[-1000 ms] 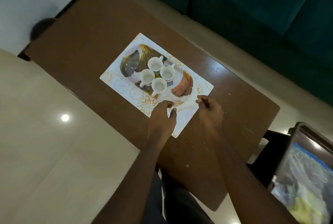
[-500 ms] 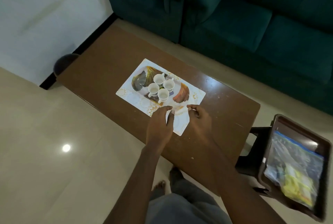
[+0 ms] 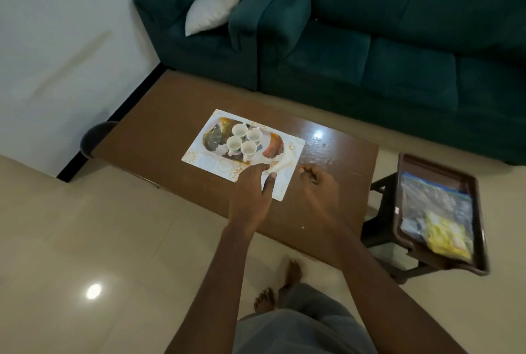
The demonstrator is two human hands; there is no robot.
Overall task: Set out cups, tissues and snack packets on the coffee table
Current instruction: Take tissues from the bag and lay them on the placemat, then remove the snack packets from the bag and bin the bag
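Several small white cups (image 3: 242, 141) stand clustered on a patterned placemat (image 3: 199, 154) in the middle of the brown coffee table (image 3: 159, 126). A white tissue (image 3: 284, 161) lies crumpled at the mat's near right part. My left hand (image 3: 250, 194) pinches the tissue's near end between thumb and fingers. My right hand (image 3: 318, 183) is curled just right of it, with a small white bit at its fingertips. Snack packets (image 3: 444, 237), yellow ones among them, lie in a clear zip bag on a dark tray at the right.
The dark tray (image 3: 481, 211) rests on a low stool (image 3: 381, 228) off the table's right end. A teal sofa (image 3: 370, 55) with a white cushion (image 3: 219, 6) runs behind the table. A dark round object (image 3: 94, 140) sits at the table's left corner. My bare feet (image 3: 279, 285) stand on the tiled floor.
The view has pulled back and up, showing the sofa and the tray. Both hands stay at the mat's near right part; the tissue now stands up between them.
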